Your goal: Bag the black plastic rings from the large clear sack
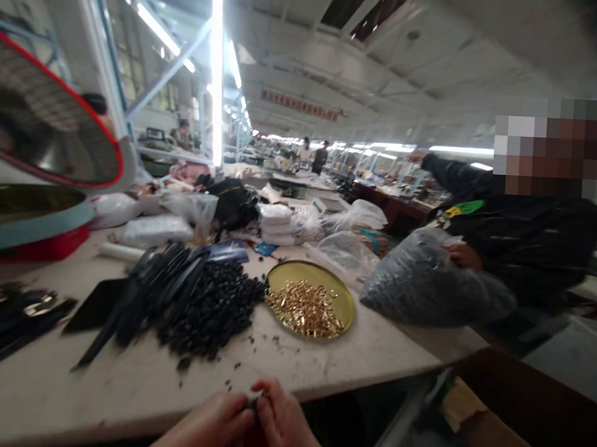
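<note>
My left hand (212,422) and right hand (281,419) meet at the near edge of the bench (120,387), fingertips pinched together on a small dark piece (254,401) too small to make out. Beyond my hands lies a heap of black beads (211,312). Just right of that heap sits a yellow dish (342,299) of gold fittings (307,309); left of the heap, black strips (145,292) fan out. Further right of the dish, another person's hand (459,255) rests on a grey plastic bag (425,283).
</note>
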`<act>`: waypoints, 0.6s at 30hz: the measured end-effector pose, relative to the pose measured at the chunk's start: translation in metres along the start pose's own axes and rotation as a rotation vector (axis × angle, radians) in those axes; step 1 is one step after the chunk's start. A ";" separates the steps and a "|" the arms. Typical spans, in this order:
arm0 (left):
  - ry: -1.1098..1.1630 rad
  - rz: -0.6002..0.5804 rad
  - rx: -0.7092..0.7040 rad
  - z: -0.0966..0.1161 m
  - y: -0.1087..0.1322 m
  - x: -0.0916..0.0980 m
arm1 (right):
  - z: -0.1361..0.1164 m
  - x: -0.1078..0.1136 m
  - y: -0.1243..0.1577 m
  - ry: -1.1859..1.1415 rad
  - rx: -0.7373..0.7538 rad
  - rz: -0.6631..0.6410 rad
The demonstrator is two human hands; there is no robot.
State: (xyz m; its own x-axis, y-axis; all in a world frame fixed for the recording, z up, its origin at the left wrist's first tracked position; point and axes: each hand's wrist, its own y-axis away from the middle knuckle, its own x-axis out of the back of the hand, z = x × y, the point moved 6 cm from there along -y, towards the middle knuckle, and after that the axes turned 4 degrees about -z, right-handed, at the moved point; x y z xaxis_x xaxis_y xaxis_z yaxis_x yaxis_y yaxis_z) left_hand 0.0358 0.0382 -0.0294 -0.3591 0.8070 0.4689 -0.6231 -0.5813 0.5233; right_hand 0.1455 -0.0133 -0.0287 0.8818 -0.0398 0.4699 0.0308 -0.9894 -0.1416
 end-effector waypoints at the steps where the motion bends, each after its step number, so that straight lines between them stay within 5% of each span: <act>1: 0.006 -0.109 -0.091 0.004 0.000 -0.007 | 0.004 -0.001 0.001 -0.033 -0.019 0.031; 4: -0.003 -0.144 -0.208 0.007 0.002 -0.003 | 0.012 -0.005 0.001 -0.133 -0.054 0.054; 9: -0.163 0.008 -0.284 0.006 -0.005 0.017 | 0.013 -0.009 -0.013 -0.051 -0.038 0.017; 13: -0.233 0.091 -0.269 0.001 -0.019 0.021 | 0.024 -0.014 -0.028 0.055 -0.047 0.034; 18: -0.253 0.186 -0.231 -0.010 -0.033 0.033 | 0.051 -0.030 -0.050 -0.118 -0.073 0.036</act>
State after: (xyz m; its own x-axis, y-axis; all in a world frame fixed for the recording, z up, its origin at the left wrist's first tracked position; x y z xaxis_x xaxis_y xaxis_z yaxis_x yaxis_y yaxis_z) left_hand 0.0375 0.0851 -0.0382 -0.3156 0.6221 0.7165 -0.7141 -0.6530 0.2524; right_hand 0.1419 0.0441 -0.0801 0.9311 -0.0630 0.3594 -0.0325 -0.9954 -0.0902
